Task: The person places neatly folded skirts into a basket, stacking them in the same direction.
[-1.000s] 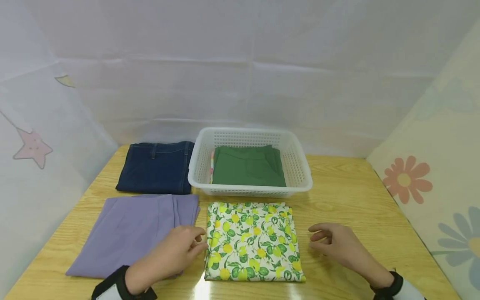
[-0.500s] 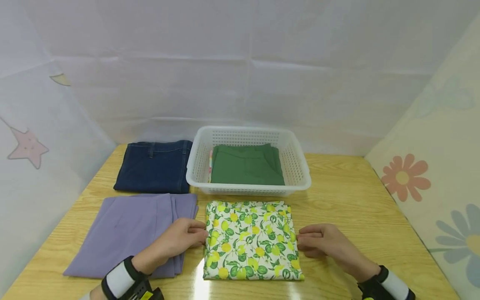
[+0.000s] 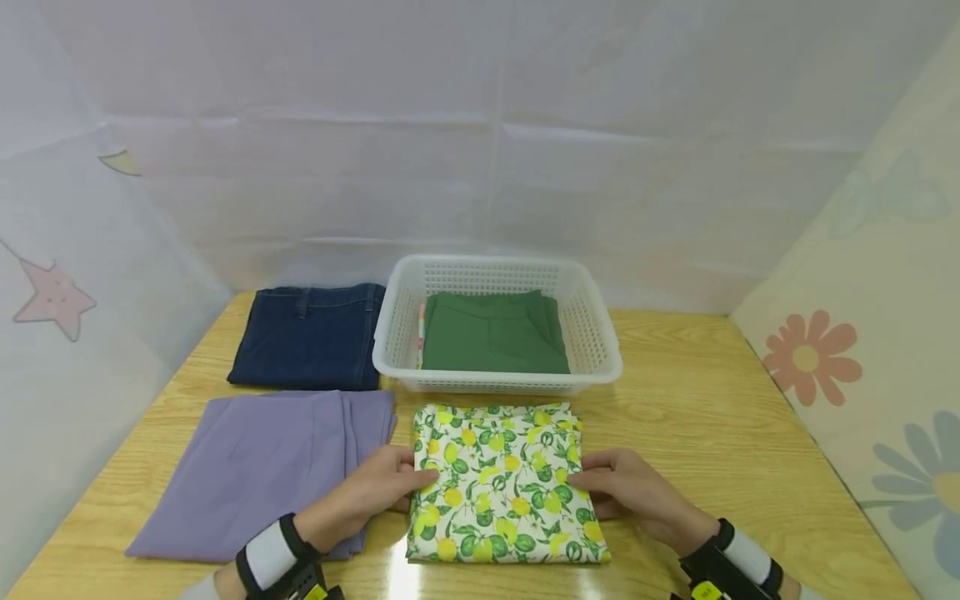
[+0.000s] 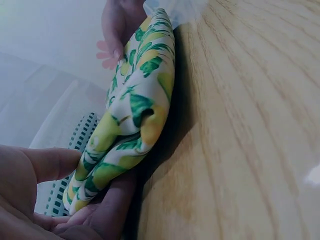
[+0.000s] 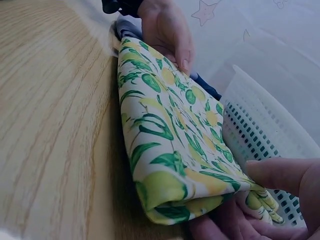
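In the lower centre of the frame, just below the white basket [image 3: 498, 382], our left hand [image 3: 375, 483] and right hand [image 3: 633, 493] pinch 2 opposite edges of the folded lemon-print cloth [image 3: 502, 492], thumbs above, fingers beneath. We judge this the gripping step; a lift next calls for level, even support.

head view: I get soft, even light
table [image 3: 675, 400] glare: two pale streaks, near side
wrist views: dimmer, bluer on my feed
lemon-print cloth [image 4: 145, 95]: dark shadow along its underside
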`<state>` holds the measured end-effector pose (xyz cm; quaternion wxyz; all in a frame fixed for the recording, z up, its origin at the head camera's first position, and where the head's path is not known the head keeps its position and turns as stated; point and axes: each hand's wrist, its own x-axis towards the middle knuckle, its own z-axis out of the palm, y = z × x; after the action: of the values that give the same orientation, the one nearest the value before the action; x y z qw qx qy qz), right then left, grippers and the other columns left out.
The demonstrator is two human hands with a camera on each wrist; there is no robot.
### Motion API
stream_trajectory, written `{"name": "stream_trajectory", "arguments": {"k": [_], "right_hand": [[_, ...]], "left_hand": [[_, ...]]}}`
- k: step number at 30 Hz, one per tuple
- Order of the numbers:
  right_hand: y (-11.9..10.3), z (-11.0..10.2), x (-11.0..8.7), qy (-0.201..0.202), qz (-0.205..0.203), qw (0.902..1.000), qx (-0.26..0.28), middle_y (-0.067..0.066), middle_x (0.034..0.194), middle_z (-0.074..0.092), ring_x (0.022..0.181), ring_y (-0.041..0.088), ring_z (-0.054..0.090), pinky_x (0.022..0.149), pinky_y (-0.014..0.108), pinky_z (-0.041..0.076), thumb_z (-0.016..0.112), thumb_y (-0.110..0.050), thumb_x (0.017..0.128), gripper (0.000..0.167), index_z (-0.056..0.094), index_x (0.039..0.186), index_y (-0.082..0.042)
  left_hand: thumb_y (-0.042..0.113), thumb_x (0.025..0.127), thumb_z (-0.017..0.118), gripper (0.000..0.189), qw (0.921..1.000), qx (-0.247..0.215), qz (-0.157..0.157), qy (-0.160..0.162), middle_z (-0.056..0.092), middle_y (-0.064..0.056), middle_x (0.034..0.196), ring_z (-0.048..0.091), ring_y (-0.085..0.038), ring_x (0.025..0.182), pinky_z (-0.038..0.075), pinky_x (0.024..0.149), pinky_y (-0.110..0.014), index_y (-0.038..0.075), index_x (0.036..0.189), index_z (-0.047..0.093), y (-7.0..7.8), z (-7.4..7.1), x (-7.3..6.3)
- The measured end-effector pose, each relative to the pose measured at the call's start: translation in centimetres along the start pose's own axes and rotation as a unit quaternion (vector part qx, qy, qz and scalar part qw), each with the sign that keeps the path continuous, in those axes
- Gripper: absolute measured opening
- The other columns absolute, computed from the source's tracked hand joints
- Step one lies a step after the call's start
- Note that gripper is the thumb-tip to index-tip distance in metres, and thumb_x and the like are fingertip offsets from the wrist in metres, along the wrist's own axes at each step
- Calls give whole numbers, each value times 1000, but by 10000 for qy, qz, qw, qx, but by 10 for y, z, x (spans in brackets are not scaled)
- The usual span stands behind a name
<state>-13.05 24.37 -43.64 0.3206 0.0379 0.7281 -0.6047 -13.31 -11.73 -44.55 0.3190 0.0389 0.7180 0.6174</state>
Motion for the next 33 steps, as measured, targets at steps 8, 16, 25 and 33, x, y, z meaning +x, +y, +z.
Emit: {"name": "stream_trajectory", "arguments": {"k": [8,16,25,33], "right_hand": [[6,1,8,-380,-123,9990,204,18,109,74,94,25,74,79,40,61,64,-21,96,53,50,135,13],[11,-2,9,-290,-51,9988,395,17,110,74,96,26,74,80,41,61,63,-21,96,56,46,137,14],[6,-3,-5,-551,-183,9968,544,18,113,72,99,27,73,81,41,60,62,-18,96,60,40,142,13],[-13,-7,-37,-986,-514,9924,528,15,114,73,96,24,73,77,35,61,57,-16,99,60,34,144,15]], "left_hand": [[23,98,61,40,9990,-369,31,-261,75,-10,87,74,-18,82,61,77,-37,-6,126,58,0,3,2],[21,95,66,36,9999,62,72,74,51,8,56,48,-5,51,48,59,-26,-1,123,59,1,5,3],[19,93,69,43,9991,269,326,87,61,4,61,48,-6,50,45,54,-24,2,131,58,4,10,-4],[21,92,70,26,9950,677,725,-88,30,9,50,21,-6,41,28,43,-21,5,111,64,29,19,-23]]}}
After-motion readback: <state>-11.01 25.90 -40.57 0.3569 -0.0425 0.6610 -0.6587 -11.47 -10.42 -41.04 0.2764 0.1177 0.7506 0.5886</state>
